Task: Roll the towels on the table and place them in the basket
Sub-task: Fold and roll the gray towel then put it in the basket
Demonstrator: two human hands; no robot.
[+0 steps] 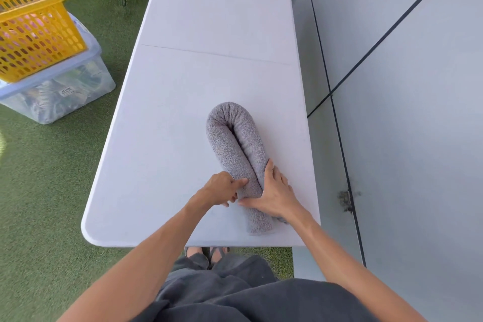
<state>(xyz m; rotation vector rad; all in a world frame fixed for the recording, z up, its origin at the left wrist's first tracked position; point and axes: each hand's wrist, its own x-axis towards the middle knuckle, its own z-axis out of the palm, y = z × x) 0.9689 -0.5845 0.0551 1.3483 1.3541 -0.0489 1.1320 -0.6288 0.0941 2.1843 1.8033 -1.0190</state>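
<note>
From the head view, a grey towel point(236, 144), rolled into a long sausage and bent double into a narrow U, lies on the white folding table point(183, 112), its two legs side by side and touching. The person's hands meet at the near part of the roll. The left hand point(222, 189) has its fingers curled, the fingertips pinching into the left leg of the towel from that side. The right hand point(274, 191) lies over the right leg, fingers fairly straight along the roll and the thumb stretched across the left leg toward the left hand, so it presses rather than clenches. The bend of the U sits well beyond the two hands, farther up the table; the free ends of the roll reach past the hands toward the person, close to the table's near edge.

Far to the left of the hands, off the table, a yellow basket point(34, 23) with a perforated wall stands on a clear plastic lidded box point(65, 91), which rests on green artificial turf point(52, 178). Something pink shows through the basket's holes.
</note>
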